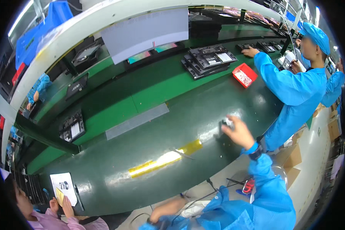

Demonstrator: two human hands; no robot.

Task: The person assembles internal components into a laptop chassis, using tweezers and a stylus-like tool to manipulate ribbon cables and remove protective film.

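Red bin [243, 68] up by the stack of dark, opened-up device shells [209, 61] has a bunch of tiny whitish bits [243, 78] in it. My right hand [240, 133] is over the counter [149, 153], closer to me, thumb and fingers spread apart with a little dark part [223, 124] right at the tips. It's blackish beside a pale glint, too blurry for more, and can't tell if I'm pinching it. Left hand [168, 210] is low and blurred, can't tell what those fingers are doing.
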